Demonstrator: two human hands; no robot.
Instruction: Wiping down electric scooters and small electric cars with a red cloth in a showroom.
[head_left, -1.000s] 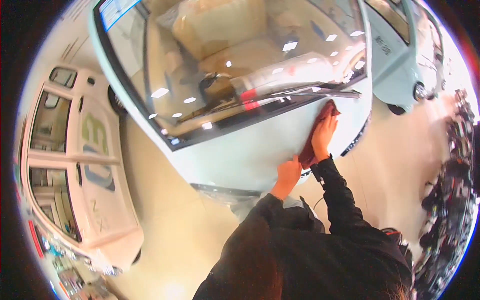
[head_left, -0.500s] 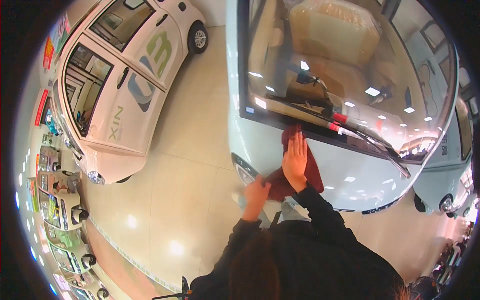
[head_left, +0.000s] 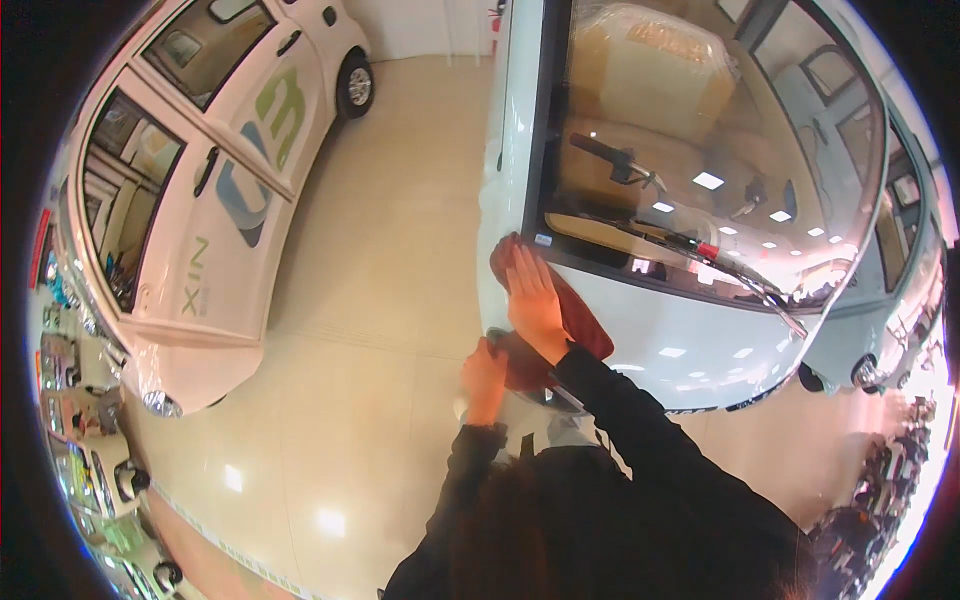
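Observation:
A dark red cloth lies against the pale blue front of a small vehicle, just below the left corner of its windshield. My right hand presses flat on the cloth, fingers stretched out toward the glass. Lower and to the left, my left hand has its fingers closed on the cloth's near left edge. The cloth covers most of the headlight; only its lower part shows. Above the hands, a wiper rests along the base of the glass.
A white vehicle with green and blue lettering stands at the left, across a strip of shiny tiled floor. Another pale blue vehicle is close on the right. Several small vehicles line the far left, and parked two-wheelers the lower right.
My right hand and the cloth have slid left across the front panel to the windshield's corner. My left hand has shifted slightly left, still gripping the cloth. The view has shifted too.

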